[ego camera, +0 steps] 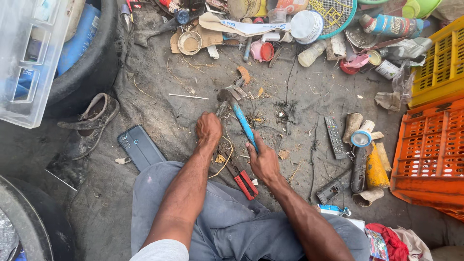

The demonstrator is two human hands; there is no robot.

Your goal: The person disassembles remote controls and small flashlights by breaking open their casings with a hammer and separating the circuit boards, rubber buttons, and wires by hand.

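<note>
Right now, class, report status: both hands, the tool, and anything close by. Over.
Right hand grips blue-handled hammer. Left hand fisted on small scrap beside its head. Red-handled pliers lie close below.

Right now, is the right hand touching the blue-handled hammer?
Touching. The head view shows the right hand wrapped around the lower end of the blue-handled hammer, fingers closed over the handle.

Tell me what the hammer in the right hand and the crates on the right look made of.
Hammer: dull grey head, likely worn steel; blue handle looks painted or plastic-coated. Orange crate and yellow crate: moulded plastic, judging by the even lattice holes and saturated colour. Right hand grips the handle.
</note>
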